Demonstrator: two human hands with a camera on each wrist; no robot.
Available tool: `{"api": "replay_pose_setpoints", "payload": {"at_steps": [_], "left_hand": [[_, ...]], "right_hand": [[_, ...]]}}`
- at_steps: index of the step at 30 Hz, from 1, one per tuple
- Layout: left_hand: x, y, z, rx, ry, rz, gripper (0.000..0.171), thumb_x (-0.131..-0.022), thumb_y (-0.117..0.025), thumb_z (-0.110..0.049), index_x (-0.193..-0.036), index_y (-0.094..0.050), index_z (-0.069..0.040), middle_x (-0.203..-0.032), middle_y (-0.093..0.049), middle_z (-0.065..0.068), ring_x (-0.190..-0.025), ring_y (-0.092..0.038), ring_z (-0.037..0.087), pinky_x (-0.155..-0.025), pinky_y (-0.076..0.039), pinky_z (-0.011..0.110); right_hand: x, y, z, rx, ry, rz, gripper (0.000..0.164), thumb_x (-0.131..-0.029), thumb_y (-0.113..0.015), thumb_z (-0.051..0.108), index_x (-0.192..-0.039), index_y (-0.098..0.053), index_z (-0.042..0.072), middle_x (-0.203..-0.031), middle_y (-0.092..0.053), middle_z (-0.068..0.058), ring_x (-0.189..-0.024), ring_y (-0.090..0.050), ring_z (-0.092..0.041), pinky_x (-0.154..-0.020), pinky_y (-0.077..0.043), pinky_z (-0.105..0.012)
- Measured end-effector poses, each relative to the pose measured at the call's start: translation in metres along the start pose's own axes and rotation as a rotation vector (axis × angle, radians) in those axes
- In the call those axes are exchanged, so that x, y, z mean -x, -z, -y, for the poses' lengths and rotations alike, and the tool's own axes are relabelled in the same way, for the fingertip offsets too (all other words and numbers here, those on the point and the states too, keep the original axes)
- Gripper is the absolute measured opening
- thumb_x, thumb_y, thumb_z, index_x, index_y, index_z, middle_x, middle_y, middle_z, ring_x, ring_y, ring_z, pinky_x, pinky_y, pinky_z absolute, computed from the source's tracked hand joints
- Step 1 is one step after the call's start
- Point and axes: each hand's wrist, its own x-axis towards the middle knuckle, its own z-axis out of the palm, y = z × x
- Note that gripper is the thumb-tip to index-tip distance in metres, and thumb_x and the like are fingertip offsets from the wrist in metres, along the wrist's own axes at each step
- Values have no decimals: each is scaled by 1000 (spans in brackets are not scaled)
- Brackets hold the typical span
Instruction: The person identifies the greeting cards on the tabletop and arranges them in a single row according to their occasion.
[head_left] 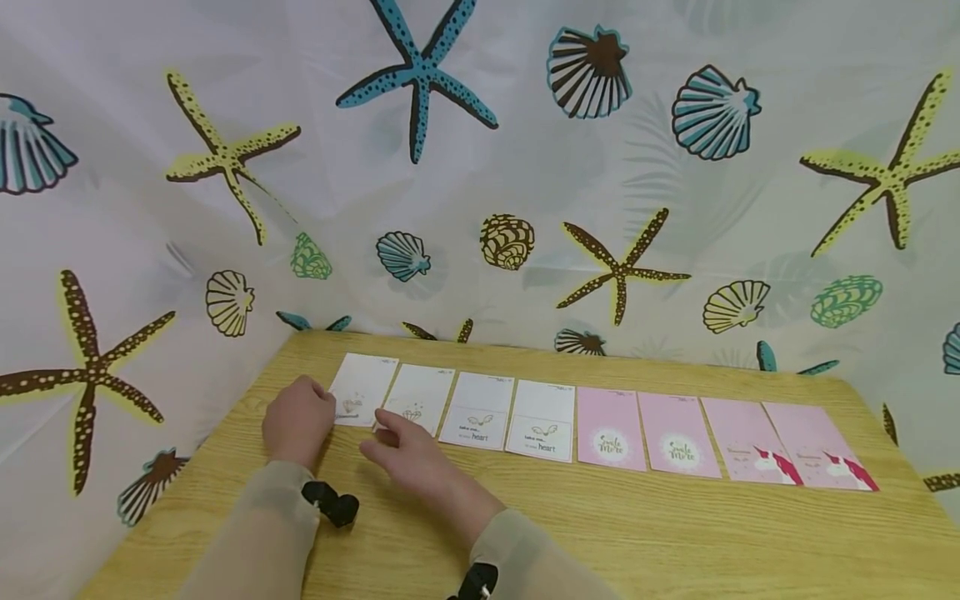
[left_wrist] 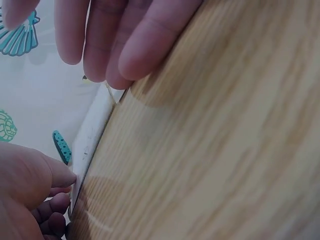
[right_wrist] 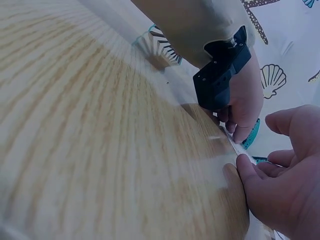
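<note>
A row of paper cards lies on the wooden table. My left hand [head_left: 298, 422] is at the left edge of the first white card [head_left: 365, 390], its fingers curled and thumb at the edge, seeming to pinch it. In the left wrist view the left thumb [left_wrist: 59, 172] meets the card's edge. My right hand [head_left: 416, 458] lies over the lower left corner of the second white card [head_left: 422, 392], partly hiding it. In the right wrist view, the fingers of the right hand [right_wrist: 285, 175] are loosely bent, with no card visibly gripped.
Rightward along the row come two white "heart" cards [head_left: 477, 404], two pink "Smile More" cards [head_left: 607, 408] and two pink unicorn cards [head_left: 750, 429]. Bare wood [head_left: 637, 533] lies in front. A white cloth [head_left: 510, 183] with starfish and shells hangs behind and at the sides.
</note>
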Motion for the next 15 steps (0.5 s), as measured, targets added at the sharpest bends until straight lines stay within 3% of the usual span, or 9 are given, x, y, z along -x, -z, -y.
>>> {"api": "replay_pose_setpoints", "payload": {"at_steps": [5,9,12,15], "left_hand": [[3,1,0,2,-13,-21,25,-108,-58,-16,-117,-65,7,-111,-71,29,-97,-70,51,-79,-56,62],[5,1,-3,-9,-23,-35,36,-110,-58,-19,-133,-62,8,-128,-64,36,-112,-62,58,-92,-53,68],[7,1,-6,-49,-87,-29,49,-112,-58,-27,-150,-56,3,-147,-53,39,-128,-51,63,-102,-44,76],[9,2,-8,-110,-191,-7,55,-113,-59,-34,-158,-54,-3,-158,-48,35,-137,-45,63,-103,-38,82]], "right_hand": [[-1,-1,-1,-23,1,-5,63,-110,-70,28,-166,-49,7,-161,-58,-10,-148,-56,-24,-115,-51,-43],[-1,-2,-1,-39,3,0,63,-110,-69,27,-166,-49,7,-161,-59,-12,-149,-56,-26,-113,-53,-45],[0,-1,-1,-46,13,4,63,-111,-68,27,-166,-48,6,-161,-58,-13,-149,-55,-28,-114,-52,-45],[2,2,0,-21,30,-4,63,-111,-68,29,-166,-48,6,-164,-56,-11,-150,-55,-27,-115,-51,-44]]}}
